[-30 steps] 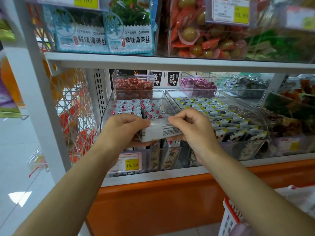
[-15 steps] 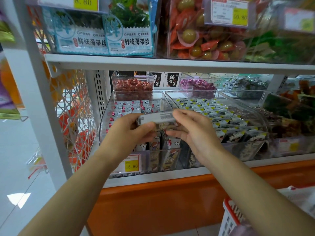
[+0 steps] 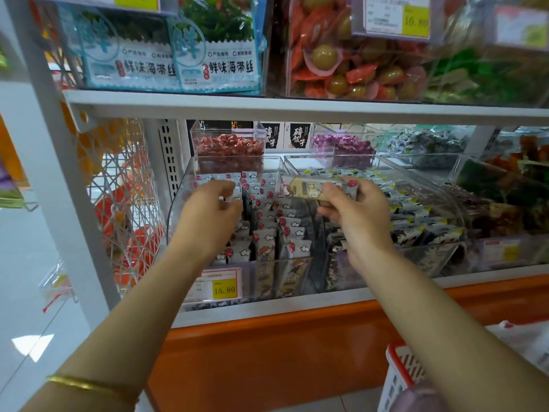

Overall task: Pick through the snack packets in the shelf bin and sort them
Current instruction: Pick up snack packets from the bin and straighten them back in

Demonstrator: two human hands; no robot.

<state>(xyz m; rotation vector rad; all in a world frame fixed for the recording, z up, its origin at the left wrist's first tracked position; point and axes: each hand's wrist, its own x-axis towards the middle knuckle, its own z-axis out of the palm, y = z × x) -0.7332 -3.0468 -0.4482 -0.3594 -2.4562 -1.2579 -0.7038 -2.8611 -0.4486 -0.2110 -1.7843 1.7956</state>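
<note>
the left grip [image 3: 209, 214] has let go and dips curled into the shelf bin [image 3: 177, 215], its hold unclear; the right grip [image 3: 358, 217] alone pinches the snack packet [image 3: 309, 188] above it, still unsorted

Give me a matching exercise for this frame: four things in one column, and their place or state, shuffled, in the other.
1. left hand
2. right hand
3. price tag
4. basket

A. on the front of the bin
B. low on the right, below the shelf
C. holding a single packet
D. over the packets in that bin

Pairs: 1-D, 2-C, 3-A, 4-B
</note>
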